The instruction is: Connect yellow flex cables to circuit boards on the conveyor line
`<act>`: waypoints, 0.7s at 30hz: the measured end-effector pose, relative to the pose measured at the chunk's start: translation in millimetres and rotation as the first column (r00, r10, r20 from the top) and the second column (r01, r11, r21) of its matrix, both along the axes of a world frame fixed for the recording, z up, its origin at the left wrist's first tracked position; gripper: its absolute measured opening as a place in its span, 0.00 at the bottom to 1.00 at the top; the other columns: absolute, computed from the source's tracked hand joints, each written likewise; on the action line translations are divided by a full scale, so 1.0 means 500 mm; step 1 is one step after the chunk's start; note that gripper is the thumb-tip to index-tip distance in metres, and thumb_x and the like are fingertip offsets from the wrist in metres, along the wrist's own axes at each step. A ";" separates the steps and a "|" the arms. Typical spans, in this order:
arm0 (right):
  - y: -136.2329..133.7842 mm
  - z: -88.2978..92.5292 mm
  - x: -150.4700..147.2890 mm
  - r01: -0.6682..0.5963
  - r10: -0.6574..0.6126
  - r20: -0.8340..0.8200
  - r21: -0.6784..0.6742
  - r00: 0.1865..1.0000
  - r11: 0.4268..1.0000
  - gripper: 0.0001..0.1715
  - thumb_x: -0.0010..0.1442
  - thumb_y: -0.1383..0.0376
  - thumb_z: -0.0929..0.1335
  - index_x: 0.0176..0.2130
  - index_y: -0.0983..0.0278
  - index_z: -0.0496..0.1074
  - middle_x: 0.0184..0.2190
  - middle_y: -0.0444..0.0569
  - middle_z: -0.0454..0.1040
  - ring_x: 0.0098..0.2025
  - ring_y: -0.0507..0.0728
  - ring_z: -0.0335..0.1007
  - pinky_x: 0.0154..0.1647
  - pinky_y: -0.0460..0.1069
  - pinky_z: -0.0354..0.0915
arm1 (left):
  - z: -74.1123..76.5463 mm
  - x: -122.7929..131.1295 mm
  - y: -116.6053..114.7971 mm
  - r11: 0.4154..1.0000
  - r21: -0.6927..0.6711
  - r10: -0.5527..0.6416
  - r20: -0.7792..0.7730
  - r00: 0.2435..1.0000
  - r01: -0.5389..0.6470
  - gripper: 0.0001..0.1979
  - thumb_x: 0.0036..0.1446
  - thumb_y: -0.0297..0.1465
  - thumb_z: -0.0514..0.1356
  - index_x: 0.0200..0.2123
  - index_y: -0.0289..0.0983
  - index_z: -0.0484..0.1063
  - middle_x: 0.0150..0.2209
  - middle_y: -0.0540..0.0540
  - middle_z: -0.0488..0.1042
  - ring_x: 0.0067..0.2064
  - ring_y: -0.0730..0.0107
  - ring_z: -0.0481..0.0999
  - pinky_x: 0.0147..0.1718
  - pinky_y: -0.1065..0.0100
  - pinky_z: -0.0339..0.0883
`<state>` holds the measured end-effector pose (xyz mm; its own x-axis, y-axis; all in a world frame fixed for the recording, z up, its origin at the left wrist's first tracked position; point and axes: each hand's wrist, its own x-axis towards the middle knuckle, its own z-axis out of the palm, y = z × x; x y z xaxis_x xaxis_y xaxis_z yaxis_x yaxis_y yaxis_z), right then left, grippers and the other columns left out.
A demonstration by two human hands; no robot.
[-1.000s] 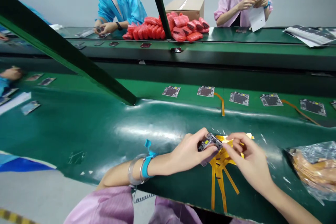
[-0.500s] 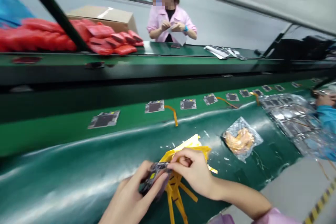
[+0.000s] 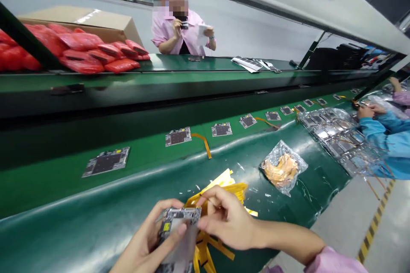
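My left hand (image 3: 149, 236) is closed around a circuit board (image 3: 182, 239), its thumb across the board's face. A yellow square sticker and connectors show near the board's upper edge. At the upper right corner of that board, my right hand (image 3: 233, 224) has its thumb and index finger bent together; what lies between them, if anything, I cannot make out. Just beyond and beneath the hands lies a pile of orange-yellow flex cables (image 3: 238, 190) on the green mat (image 3: 105, 217), partly covered by the right hand and the board.
A clear bag of orange flex cables (image 3: 283, 168) lies to the right. Circuit boards (image 3: 107, 162) line the green belt, some with cables attached. Red bags (image 3: 81, 51) sit on the upper shelf. Across it stands a person in pink (image 3: 182, 30). A blue sleeve (image 3: 384, 140) is at right.
The board in my left hand has turned to show its broad face. My right hand stays at its corner. The view has shifted right, and the person opposite has raised one hand.
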<state>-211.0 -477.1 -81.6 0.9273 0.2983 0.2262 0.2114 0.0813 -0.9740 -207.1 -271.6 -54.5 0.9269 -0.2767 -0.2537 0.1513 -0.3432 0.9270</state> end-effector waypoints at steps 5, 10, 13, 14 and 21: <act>-0.037 0.022 -0.004 -0.034 0.030 -0.021 -0.194 0.999 0.980 0.17 0.69 0.57 0.64 0.40 0.63 0.78 0.25 0.44 0.71 0.29 0.53 0.67 0.32 0.47 0.62 | 0.004 0.007 -0.006 0.999 0.031 -0.016 -0.017 1.000 0.017 0.21 0.56 0.51 0.62 0.36 0.39 0.66 0.27 0.52 0.70 0.28 0.69 0.70 0.26 0.72 0.63; -0.048 0.015 -0.006 -0.135 0.087 -0.285 -0.152 0.955 0.979 0.13 0.70 0.56 0.64 0.46 0.62 0.71 0.21 0.39 0.71 0.22 0.51 0.65 0.25 0.45 0.63 | 0.014 0.004 -0.005 0.994 0.039 -0.107 0.075 0.991 0.104 0.14 0.62 0.42 0.60 0.36 0.37 0.67 0.33 0.51 0.69 0.36 0.70 0.68 0.36 0.70 0.63; -0.043 0.022 -0.007 -0.165 0.127 -0.291 -0.111 0.948 0.980 0.14 0.67 0.55 0.68 0.34 0.62 0.70 0.33 0.47 0.78 0.32 0.53 0.73 0.34 0.46 0.70 | 0.025 -0.004 -0.001 0.983 -0.015 -0.181 0.069 0.981 0.183 0.10 0.62 0.37 0.60 0.41 0.37 0.68 0.36 0.51 0.69 0.37 0.71 0.67 0.37 0.70 0.63; -0.041 0.026 -0.007 -0.196 0.156 -0.300 -0.107 0.941 0.975 0.15 0.66 0.55 0.69 0.33 0.62 0.71 0.38 0.49 0.78 0.35 0.53 0.75 0.37 0.47 0.71 | 0.029 -0.008 0.000 0.980 -0.028 -0.194 0.054 0.980 0.196 0.09 0.61 0.35 0.60 0.41 0.37 0.67 0.35 0.51 0.69 0.36 0.72 0.67 0.36 0.71 0.63; -0.027 0.033 -0.006 -0.306 0.200 -0.385 -0.236 0.901 0.922 0.14 0.64 0.55 0.69 0.32 0.62 0.74 0.27 0.46 0.78 0.33 0.56 0.78 0.35 0.48 0.71 | 0.046 -0.017 0.004 0.969 0.021 -0.248 0.030 0.968 0.247 0.06 0.57 0.28 0.60 0.39 0.37 0.67 0.31 0.54 0.68 0.30 0.77 0.63 0.29 0.75 0.61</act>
<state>-213.8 -490.4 -65.0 0.8138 0.5353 -0.2260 -0.1346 -0.2047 -0.9695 -215.8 -269.5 -31.7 0.8377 -0.4946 -0.2318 0.0299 -0.3823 0.9236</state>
